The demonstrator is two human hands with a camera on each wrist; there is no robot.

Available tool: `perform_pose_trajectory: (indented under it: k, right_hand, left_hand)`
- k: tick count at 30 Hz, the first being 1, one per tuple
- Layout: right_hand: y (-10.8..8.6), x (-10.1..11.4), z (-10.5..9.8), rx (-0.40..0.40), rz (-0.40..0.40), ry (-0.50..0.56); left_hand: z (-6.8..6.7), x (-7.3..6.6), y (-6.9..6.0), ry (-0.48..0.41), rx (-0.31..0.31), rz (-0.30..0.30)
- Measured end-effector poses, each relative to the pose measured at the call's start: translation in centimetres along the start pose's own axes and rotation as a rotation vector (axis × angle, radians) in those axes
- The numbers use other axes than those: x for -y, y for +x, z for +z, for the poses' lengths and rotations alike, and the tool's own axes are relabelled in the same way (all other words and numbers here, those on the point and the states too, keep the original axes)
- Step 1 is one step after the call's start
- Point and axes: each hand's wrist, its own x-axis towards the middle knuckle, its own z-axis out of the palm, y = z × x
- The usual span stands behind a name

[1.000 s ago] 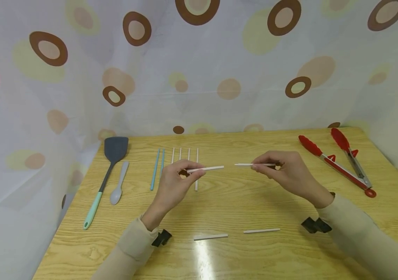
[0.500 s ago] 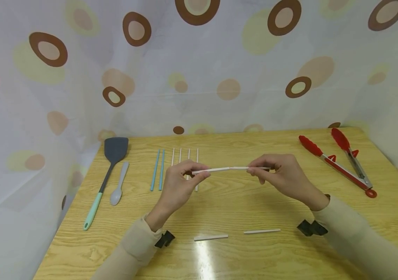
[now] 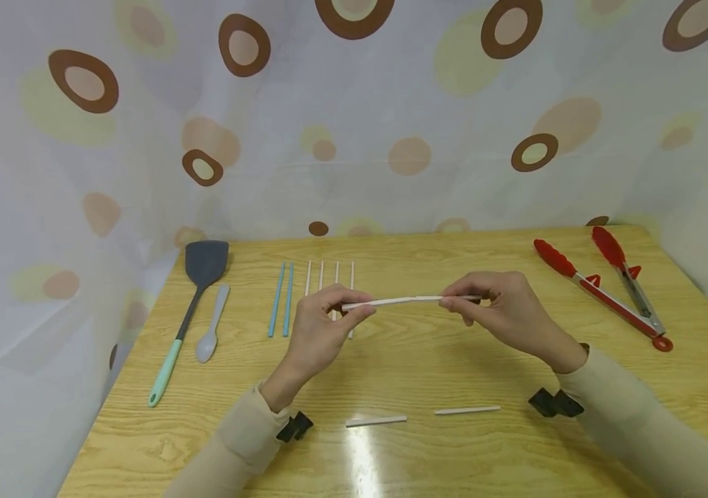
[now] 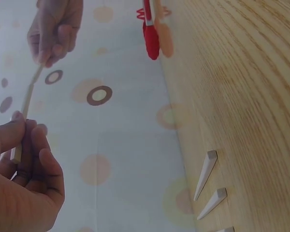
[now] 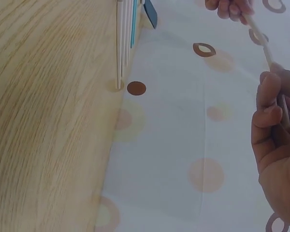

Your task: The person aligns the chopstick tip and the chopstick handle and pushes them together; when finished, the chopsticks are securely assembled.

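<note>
Above the middle of the table my left hand (image 3: 316, 332) pinches a short white chopstick piece (image 3: 391, 301) between thumb and fingers. Facing it, my right hand (image 3: 509, 308) pinches a second short white chopstick piece (image 3: 430, 298). The inner ends of the two pieces meet in the gap between the hands, making a nearly straight line with a slight bend. Part of each piece is hidden by the fingers. In the left wrist view, the squared butt of the left piece (image 4: 16, 153) sticks out below the thumb. Two more short white pieces, left (image 3: 376, 421) and right (image 3: 468, 410), lie near the front.
Several whole white chopsticks (image 3: 352, 277) lie behind my left hand, partly covered by it. Left of them are two blue chopsticks (image 3: 276, 299), a grey spoon (image 3: 207, 346) and a spatula (image 3: 206, 263). Red tongs (image 3: 609, 302) lie at the right. A patterned curtain (image 3: 354, 194) hangs behind.
The hands have come closer, mainly the right moving left, and the two held pieces went from a gap to touching end to end. Over the last half second the hands have hardly moved.
</note>
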Motion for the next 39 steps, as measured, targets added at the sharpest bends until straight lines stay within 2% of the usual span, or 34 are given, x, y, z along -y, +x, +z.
perform_pose_trajectory:
  k: [8,15,26,33,39]
  right_hand:
    - [-0.1,-0.3,0.2,-0.004,-0.092,-0.065]
    - [-0.3,-0.4,0.5,-0.005,-0.134,-0.128]
    - [-0.4,-0.2,0.9,-0.078,-0.140,-0.150]
    - [-0.1,-0.2,1.3,-0.132,-0.156,-0.123]
    - [0.0,0.0,1.6,-0.131,-0.146,-0.109]
  left_hand:
    - [0.1,-0.2,0.0,0.026,0.008,0.035]
    - [0.6,-0.3,-0.3,-0.004,-0.028,0.029]
    - [1.5,0.0,-0.4,-0.053,-0.083,0.076]
    - [1.5,0.1,0.0,-0.067,-0.110,0.117]
    - [1.3,0.2,0.0,-0.073,-0.115,0.127]
